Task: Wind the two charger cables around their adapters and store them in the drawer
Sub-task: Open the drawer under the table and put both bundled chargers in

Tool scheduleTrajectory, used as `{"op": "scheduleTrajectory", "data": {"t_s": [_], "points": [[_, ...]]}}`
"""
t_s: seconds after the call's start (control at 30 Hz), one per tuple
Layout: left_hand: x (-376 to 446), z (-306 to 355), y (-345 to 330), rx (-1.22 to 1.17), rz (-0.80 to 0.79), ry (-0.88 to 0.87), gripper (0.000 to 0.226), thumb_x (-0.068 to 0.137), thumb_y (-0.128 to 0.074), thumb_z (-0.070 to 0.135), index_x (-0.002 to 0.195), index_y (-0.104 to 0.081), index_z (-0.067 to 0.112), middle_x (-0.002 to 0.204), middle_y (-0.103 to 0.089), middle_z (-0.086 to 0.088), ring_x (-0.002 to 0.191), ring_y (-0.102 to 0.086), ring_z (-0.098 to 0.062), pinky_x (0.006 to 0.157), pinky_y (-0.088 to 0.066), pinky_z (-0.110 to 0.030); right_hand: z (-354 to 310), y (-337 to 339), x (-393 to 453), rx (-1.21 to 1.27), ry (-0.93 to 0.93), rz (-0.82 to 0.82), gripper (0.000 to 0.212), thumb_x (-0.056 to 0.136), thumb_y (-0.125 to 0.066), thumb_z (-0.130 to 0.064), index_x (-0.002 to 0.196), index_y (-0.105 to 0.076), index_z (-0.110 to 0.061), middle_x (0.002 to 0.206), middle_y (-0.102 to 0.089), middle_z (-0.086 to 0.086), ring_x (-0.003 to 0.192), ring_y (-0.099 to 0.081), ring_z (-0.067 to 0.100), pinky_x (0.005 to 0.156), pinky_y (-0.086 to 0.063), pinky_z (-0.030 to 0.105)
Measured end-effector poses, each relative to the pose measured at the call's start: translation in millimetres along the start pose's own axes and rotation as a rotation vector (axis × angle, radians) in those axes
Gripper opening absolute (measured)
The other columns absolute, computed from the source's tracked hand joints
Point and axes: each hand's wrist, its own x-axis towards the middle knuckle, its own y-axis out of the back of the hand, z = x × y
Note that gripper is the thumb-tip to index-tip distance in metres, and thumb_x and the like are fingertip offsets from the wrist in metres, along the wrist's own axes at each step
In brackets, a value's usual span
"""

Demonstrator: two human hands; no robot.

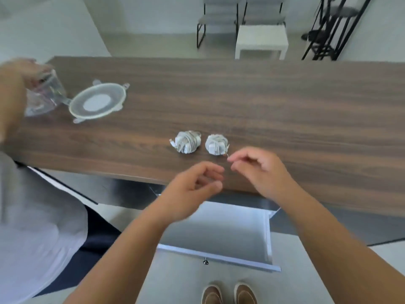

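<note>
Chargers: left charger (188,145) and right charger (217,144), both wound, side by side on the wooden surface (285,110)
Left hand (192,189): fingers loosely curled, holding nothing
Right hand (260,170): fingertips pinched just beside the right charger; whether they hold its cable end, cannot tell
Drawer (219,233): pulled open below the surface edge

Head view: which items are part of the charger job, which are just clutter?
Job: left wound charger; right wound charger; open drawer.
Clutter: round lid; clear container held by another person; white side table; chairs.
</note>
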Motion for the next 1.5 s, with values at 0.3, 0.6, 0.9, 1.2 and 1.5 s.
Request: {"op": "scheduleTrajectory", "data": {"t_s": [0.3,0.6,0.9,1.2,1.5], "points": [[82,10,69,0.435,0.388,0.012,0.031,0.086,-0.065,0.029,0.116,-0.06,0.031,0.124,-0.055,0.002,0.112,-0.052,-0.02,0.094,-0.041,-0.028,29,-23,91,0.003,-0.385,0.115,0.037,0.084,-0.06,-0.032,0.12,-0.054,-0.028,0.11,-0.058,0.002,0.092,-0.058,0.017,0.074,-0.044,0.027],[93,-34,59,0.592,0.23,0.092,0.057,0.076,-0.072,0.044,0.128,-0.047,0.047,0.118,-0.052,-0.006,0.113,-0.053,-0.027,0.097,-0.042,-0.033,31,-42,94,-0.368,-0.355,-0.093,0.074,0.069,-0.067,-0.058,0.133,-0.04,-0.033,0.131,-0.045,0.006,0.124,-0.043,0.029,0.103,-0.039,0.043],[67,-37,41,0.196,0.243,0.093,0.05,0.075,-0.076,0.038,0.117,-0.054,0.054,0.121,-0.058,0.008,0.108,-0.056,-0.009,0.087,-0.045,-0.024,28,-31,59,-0.158,-0.378,-0.003,0.057,0.064,-0.075,-0.038,0.109,-0.042,-0.03,0.11,-0.054,0.001,0.092,-0.058,0.018,0.068,-0.048,0.03],[11,-31,5,-0.716,0.215,0.157,0.081,0.067,-0.082,0.011,0.139,-0.048,0.02,0.118,-0.065,-0.004,0.097,-0.062,-0.021,0.085,-0.055,-0.033,28,3,-12,0.868,-0.468,-0.065,0.063,0.076,-0.055,0.004,0.131,-0.047,-0.027,0.106,-0.054,0.017,0.089,-0.06,0.03,0.086,-0.05,0.037],[-24,-52,-48,-0.948,-0.014,0.408,0.096,0.02,-0.098,0.016,0.11,-0.068,0.019,0.093,-0.073,-0.012,0.075,-0.073,-0.032,0.055,-0.059,-0.036,35,9,-86,1.209,-0.638,-0.174,0.042,0.09,-0.044,-0.022,0.127,-0.058,-0.011,0.104,-0.058,0.028,0.074,-0.055,0.036,0.064,-0.046,0.04]]}}
